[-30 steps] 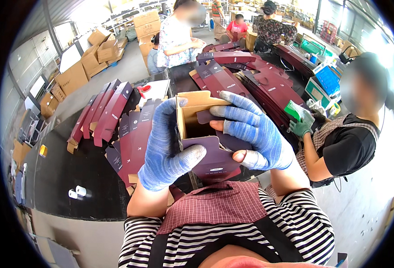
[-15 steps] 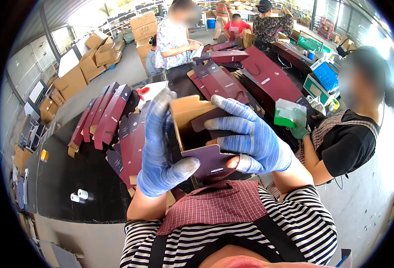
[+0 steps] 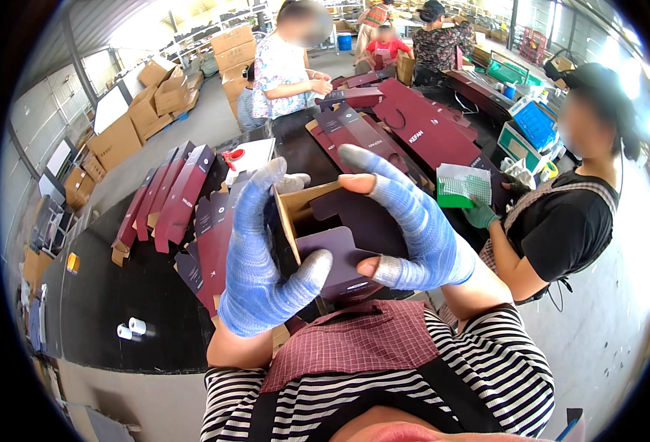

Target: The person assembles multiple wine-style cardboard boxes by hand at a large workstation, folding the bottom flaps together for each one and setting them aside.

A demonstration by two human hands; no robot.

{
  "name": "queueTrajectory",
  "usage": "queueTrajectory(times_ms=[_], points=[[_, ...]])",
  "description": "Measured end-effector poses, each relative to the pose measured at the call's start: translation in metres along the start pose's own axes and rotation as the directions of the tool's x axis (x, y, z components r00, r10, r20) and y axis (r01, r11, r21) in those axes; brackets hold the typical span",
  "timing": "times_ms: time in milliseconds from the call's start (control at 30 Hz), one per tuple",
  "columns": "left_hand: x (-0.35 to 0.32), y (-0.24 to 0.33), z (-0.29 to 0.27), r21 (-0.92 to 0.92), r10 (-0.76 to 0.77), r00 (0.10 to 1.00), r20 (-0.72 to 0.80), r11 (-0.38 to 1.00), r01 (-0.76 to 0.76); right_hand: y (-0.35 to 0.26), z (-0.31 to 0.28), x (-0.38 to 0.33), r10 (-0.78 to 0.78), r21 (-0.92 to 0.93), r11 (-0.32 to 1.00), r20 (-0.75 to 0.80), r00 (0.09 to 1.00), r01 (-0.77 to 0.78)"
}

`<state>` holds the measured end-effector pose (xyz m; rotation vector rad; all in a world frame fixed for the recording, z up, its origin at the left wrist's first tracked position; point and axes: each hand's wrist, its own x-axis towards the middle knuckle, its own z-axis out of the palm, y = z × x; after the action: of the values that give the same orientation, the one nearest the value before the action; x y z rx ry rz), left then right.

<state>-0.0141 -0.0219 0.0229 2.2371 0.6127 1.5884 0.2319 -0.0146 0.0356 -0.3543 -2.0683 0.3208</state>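
Between the two hands I watch over my remote feed, at the near middle of the scene, sits an open-ended cardboard box, dark purple outside and bare brown inside (image 3: 332, 249). My left hand, in a blue knit glove with grey fingertips (image 3: 257, 271), stands along the box's left side, loosely opened, its thumb over the near flap and some fingertips showing past the far left corner. My right hand, in a matching glove that leaves some fingertips bare (image 3: 429, 247), is spread wide over the right side, its thumb tip at the near flap. Neither is clenched; I judge that the palms flank the walls to steady the box, with its mouth tilted up for a clear view inside. Whether something below bears its weight I cannot tell. To the left on the black tabletop (image 3: 111, 302), long maroon boxes (image 3: 185, 197) lie side by side, probably lined up to save room, while flattened maroon card pieces (image 3: 213, 234) overlap just beyond my left hand. Two small white rolls (image 3: 137, 325) stand apart near the left edge. Pale lettering runs along the long boxes, and more marks a large flat maroon bag (image 3: 424, 118) on the far side; the purple flap's own mark is too faint to make out.
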Motion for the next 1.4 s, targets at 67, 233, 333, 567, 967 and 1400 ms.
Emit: queueTrajectory(times_ms=[67,233,333,567,967,1400], points=[[0.000,0.010,0.000,0.020,-0.030,1.000,0.005,0.999,0.030,-0.003,-0.003,0.009,-0.009,-0.034,0.999,0.063,0.998,0.011],[-0.007,0.013,0.005,-0.121,-0.117,0.992,-0.040,0.986,0.112,-0.008,-0.002,0.014,-0.070,-0.120,0.989,0.147,0.987,0.088],[-0.007,0.016,0.005,-0.118,-0.101,0.995,-0.026,0.988,0.097,-0.010,-0.004,0.013,-0.090,-0.182,0.976,0.161,0.983,0.119],[-0.005,0.003,0.008,-0.159,0.056,0.998,-0.034,0.985,-0.061,-0.016,-0.005,0.011,-0.053,-0.258,0.959,0.227,0.972,0.113],[-0.020,0.015,0.003,-0.044,-0.017,0.998,-0.053,0.999,0.014,-0.025,0.000,0.013,-0.100,-0.253,0.954,0.244,0.965,0.163],[0.001,0.024,0.066,0.025,0.306,0.924,-0.228,0.951,-0.308,-0.006,-0.015,-0.038,-0.011,0.159,0.987,0.024,1.000,0.007]])
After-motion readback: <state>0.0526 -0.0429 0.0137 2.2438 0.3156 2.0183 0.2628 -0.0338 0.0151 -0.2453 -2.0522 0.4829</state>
